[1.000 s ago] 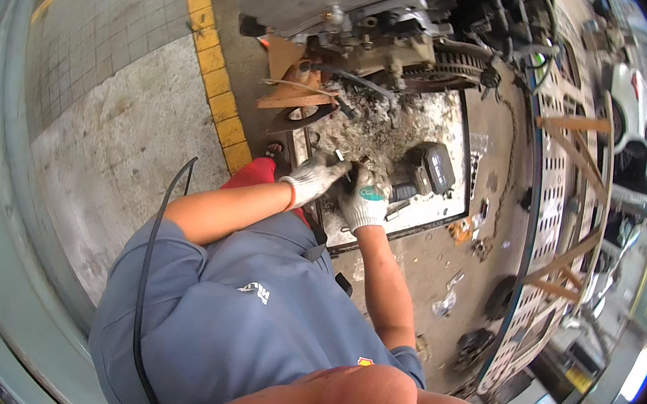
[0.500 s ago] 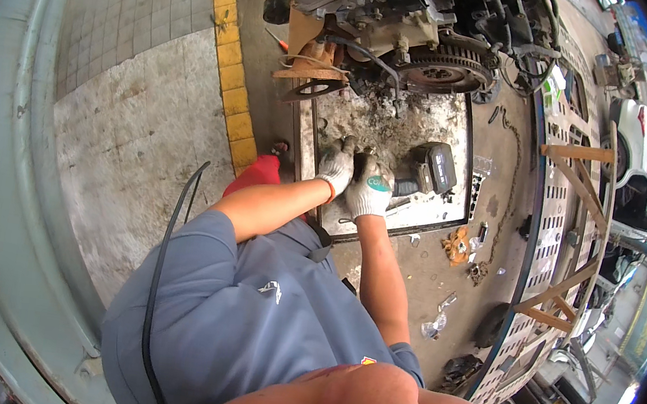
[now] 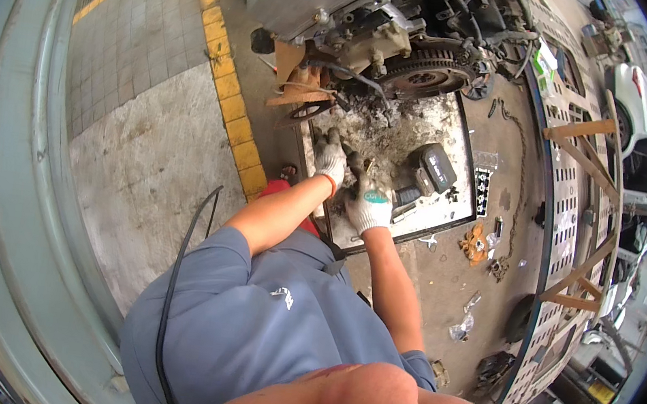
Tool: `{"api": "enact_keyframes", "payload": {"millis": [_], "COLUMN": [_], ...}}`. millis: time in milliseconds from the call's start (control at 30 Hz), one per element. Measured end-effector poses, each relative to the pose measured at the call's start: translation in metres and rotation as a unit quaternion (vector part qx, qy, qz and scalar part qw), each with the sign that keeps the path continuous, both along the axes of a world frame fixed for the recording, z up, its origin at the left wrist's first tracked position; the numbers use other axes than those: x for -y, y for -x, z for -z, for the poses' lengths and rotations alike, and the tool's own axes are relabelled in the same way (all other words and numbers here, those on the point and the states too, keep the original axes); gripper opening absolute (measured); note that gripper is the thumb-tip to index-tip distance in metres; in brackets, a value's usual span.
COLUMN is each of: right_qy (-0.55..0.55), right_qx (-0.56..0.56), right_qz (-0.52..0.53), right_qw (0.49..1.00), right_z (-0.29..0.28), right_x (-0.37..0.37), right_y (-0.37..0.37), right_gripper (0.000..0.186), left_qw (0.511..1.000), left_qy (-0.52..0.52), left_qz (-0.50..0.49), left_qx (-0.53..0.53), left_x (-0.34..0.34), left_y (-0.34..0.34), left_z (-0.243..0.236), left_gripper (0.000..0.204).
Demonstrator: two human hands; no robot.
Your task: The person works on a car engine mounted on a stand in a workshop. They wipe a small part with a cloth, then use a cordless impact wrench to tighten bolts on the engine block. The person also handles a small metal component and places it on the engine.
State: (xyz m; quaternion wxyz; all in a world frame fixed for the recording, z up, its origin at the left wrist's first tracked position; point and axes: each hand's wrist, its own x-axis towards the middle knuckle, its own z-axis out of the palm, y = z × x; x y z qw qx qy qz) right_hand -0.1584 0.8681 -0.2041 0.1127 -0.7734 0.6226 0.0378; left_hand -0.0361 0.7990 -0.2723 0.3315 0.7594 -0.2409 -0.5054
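Observation:
Both my hands wear pale knit work gloves with dirty fingers and work low over a grimy metal tray (image 3: 453, 212). My left hand (image 3: 330, 159) is by the tray's left edge, its fingers curled together; whatever they grip is too small to make out. Close beside it, my right hand (image 3: 371, 202) has its darkened fingers bent inward, with a small part at the fingertips that I cannot identify. Just right of that hand lies a black cordless power tool (image 3: 434, 172), its handle pointing toward the glove. A thin metal bar (image 3: 414, 212) lies below the tool.
Beyond the tray stands an engine (image 3: 325, 6) with a toothed flywheel (image 3: 426, 72). A rusty flanged part (image 3: 299, 88) overhangs the tray's far left corner. On the floor to the right are an orange-brown part (image 3: 475, 242) and a chain (image 3: 519, 158). A perforated metal frame (image 3: 566, 193) runs behind them.
The view has shifted slightly. My hands have moved a little apart, the left toward the tray's left edge. The power tool stays on the tray.

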Motion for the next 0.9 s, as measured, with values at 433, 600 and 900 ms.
{"api": "enact_keyframes", "payload": {"millis": [433,600,900], "right_qy": [-0.095,-0.129,-0.074], "right_qx": [0.536,0.645,0.649], "right_qz": [0.163,0.244,0.274], "right_qw": [0.823,0.712,0.706], "right_z": [-0.091,-0.175,-0.19], "right_x": [0.008,0.024,0.07], "right_y": [-0.046,-0.07,-0.102], "right_gripper": [0.039,0.031,0.033], "left_qw": [0.871,0.781,0.788], "left_qy": [0.4,0.606,0.492], "left_qz": [0.265,0.135,0.192], "left_qx": [-0.109,0.07,0.316], "left_x": [-0.035,0.02,0.077], "left_y": [-0.079,-0.14,-0.145], "left_z": [-0.118,-0.208,-0.262], "left_gripper": [0.034,0.033,0.039]}}
